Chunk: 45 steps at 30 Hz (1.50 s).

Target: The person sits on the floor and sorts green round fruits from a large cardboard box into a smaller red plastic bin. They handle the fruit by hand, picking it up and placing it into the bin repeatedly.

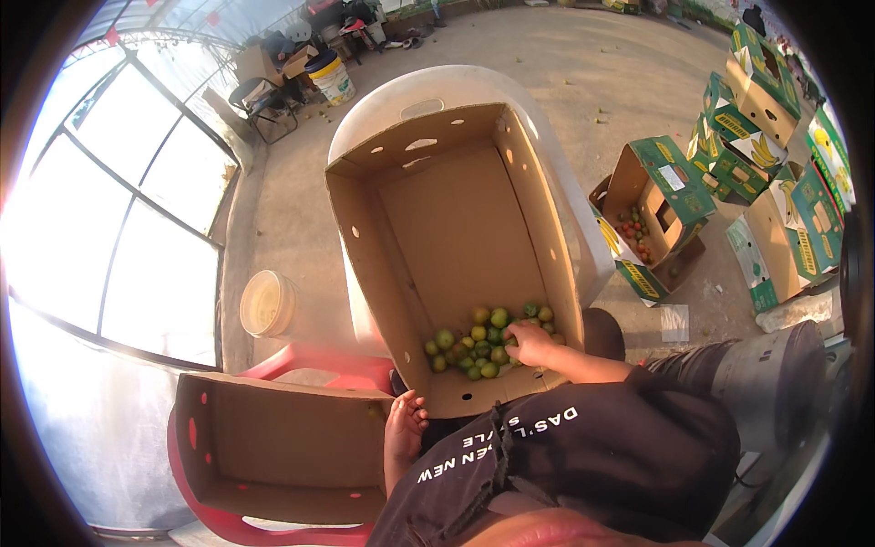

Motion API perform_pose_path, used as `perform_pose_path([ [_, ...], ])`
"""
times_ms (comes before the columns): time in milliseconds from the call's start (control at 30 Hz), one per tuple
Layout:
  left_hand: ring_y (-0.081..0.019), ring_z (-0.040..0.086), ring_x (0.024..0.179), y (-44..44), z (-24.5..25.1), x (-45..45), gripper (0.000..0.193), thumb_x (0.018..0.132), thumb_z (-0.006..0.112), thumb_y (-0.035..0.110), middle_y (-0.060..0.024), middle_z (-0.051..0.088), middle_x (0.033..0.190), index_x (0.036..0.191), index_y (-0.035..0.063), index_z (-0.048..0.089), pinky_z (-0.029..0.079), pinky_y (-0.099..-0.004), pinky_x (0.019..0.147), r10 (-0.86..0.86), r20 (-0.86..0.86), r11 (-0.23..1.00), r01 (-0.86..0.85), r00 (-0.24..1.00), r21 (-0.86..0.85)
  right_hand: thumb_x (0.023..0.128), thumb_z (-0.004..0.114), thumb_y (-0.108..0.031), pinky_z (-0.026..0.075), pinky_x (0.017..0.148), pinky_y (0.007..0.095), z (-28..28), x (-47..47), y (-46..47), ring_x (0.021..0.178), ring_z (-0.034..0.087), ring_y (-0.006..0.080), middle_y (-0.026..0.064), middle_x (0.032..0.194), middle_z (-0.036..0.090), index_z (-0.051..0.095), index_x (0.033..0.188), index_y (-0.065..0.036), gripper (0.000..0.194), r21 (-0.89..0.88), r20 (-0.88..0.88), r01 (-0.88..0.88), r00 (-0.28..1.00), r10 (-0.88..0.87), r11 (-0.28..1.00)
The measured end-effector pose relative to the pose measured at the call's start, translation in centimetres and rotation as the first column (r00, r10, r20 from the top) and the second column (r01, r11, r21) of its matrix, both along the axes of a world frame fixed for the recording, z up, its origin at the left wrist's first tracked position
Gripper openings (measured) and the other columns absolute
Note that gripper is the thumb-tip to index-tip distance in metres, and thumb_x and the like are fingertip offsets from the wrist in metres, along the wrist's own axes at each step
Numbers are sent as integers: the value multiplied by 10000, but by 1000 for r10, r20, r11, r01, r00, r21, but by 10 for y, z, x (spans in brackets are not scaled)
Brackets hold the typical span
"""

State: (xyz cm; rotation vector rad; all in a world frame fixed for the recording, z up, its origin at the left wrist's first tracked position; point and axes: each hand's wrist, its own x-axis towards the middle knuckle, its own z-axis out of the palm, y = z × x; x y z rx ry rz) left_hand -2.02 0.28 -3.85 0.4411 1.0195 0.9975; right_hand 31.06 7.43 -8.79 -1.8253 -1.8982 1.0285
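Before me a large cardboard box [465, 225] lies tilted on an upturned white plastic tub [437, 81]. Small green tomatoes [472, 349], some yellowish, are heaped at its near end. My right hand [530, 342] reaches into the heap, its fingertips among the fruit; whether they grip one is hidden. Beside the near left corner of the box, my left hand [405, 422] is raised with fingers loosely bent and apart, holding nothing. Left of it, a second cardboard box [294, 437] rests on a red plastic chair [301, 359], with a greenish fruit [374, 411] at its right side.
Right, a green banana carton [666, 184] on its side holds red and green tomatoes [634, 229]; more cartons [745, 137] are stacked behind. A metal drum-shaped machine [765, 383] stands close by. Left are a pale bucket [266, 304] and a glazed wall [150, 205].
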Motion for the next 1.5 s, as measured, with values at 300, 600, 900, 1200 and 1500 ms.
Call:
perform_pose_path([
  [300, -155, 556, 747, 6, 10, 40, 252, 958, 483, 334, -50, 585, 1011, 1108, 137, 534, 372, -221, 538, -153, 208, 985, 165, 966, -43, 860, 607, -310, 451, 920, 380, 77, -60, -5, 1085, 558, 284, 165, 1158, 579, 534, 1201, -40, 441, 21, -460, -444, 791, 403, 896],
  [600, -172, 585, 760, 2, -13, -78, 271, 928, 545, 283, -53, 559, 1015, 1133, 105, 527, 461, -219, 508, 784, -82, 598, -784, 615, -168, 775, 616, -213, 404, 901, 469, -32, 9, -20, 1066, 522, 326, 150, 1092, 575, 604, 1065, -80, 319, -97, 394, -314, 859, 326, 944],
  [900, -136, 591, 785, 3, -28, -34, 277, 953, 500, 301, -20, 607, 967, 1135, 97, 546, 492, -238, 650, 429, 117, 903, -429, 896, -31, 769, 623, -223, 393, 895, 464, -41, 6, -22, 1084, 521, 311, 128, 1073, 575, 598, 1094, -129, 340, -68, 457, -362, 817, 352, 929],
  [1200, -136, 546, 727, 4, 26, 43, 289, 963, 478, 317, -37, 593, 948, 1128, 88, 538, 430, -237, 591, -127, 72, 991, 130, 989, -34, 784, 638, -301, 405, 964, 393, 65, -44, -9, 1144, 488, 318, 169, 1182, 523, 536, 1116, -19, 448, 114, -289, -457, 834, 470, 882],
  [1500, -121, 410, 588, 4, 10, -21, 136, 913, 545, 246, -17, 472, 744, 895, 112, 551, 298, -208, 457, 293, 198, 953, -301, 936, 14, 798, 602, -271, 451, 883, 459, 9, -21, 0, 1053, 538, 349, 163, 1113, 582, 589, 1090, -24, 382, 87, 124, -293, 951, 282, 952],
])
